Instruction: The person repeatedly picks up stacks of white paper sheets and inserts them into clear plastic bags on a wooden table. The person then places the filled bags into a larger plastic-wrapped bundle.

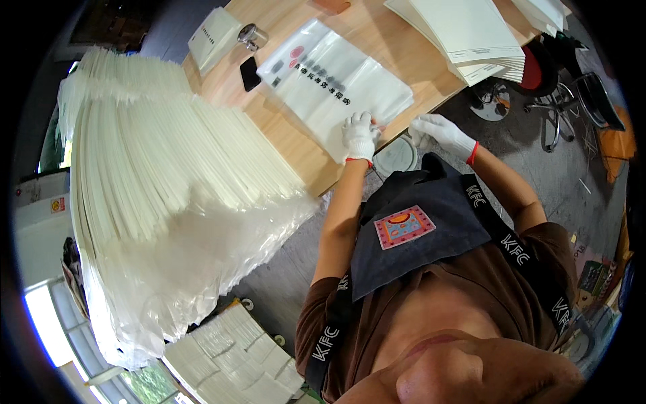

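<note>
A flat stack of clear plastic bags (367, 81) with dark and red print lies on the wooden table. My left hand (361, 137), in a white knit glove with a red cuff, is on the near corner of the stack. Its fingers are bent and closed on the plastic; the fingertips are partly hidden. My right hand (445, 133), gloved the same way, hangs just off the table's near edge, apart from the bags. Its fingers curve downward loosely, a little blurred, with nothing seen in them.
A tall pile of white sheets (155, 155) wrapped in clear plastic stands at left. On the wooden table (289, 151) are a black phone (249, 73), a metal cup (252, 36), a small white stack (214, 39) and cream folders (464, 34). A round lid (396, 157) is below; a chair (552, 101) stands right.
</note>
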`<state>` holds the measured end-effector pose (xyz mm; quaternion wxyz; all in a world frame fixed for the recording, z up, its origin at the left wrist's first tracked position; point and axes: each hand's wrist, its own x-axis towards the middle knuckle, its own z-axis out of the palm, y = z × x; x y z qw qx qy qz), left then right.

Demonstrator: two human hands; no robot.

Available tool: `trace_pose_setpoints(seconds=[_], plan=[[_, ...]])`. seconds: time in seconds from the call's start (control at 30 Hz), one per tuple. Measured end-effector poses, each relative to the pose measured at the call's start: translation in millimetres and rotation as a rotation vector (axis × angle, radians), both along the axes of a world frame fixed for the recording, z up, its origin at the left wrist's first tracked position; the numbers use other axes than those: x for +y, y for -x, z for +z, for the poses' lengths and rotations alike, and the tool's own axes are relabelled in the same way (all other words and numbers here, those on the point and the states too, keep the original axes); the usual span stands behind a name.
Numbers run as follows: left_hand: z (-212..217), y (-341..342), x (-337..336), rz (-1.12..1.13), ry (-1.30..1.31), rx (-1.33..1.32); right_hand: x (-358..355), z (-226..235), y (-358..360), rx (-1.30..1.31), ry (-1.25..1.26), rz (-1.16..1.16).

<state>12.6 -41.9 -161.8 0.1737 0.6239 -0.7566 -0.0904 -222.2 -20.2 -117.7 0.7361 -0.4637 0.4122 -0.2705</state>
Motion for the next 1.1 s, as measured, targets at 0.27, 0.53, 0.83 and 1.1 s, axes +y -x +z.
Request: trace_pose_setpoints(seconds=[0.27, 0.53, 0.83, 1.1], plan=[[4.3, -9.2, -15.3, 0.028, -0.095, 0.250, 9.7, -26.1, -0.9, 0.058, -0.093, -0.060], [24.0, -7.7, 1.5, 0.056, -0.179, 0.247, -33.3, -20.3, -57.7, 0.242, -0.076, -0.016], [-2.2, -25.1, 10.4, 0.081, -0.273, 0.418, -11.7, -37.2, -28.4, 0.165, -0.197, -0.132], [21.5, -29.7, -4.0, 0.075, -0.531, 0.991, -32.5, -25.7, -74.7, 0.115, -0.006, -0.160]])
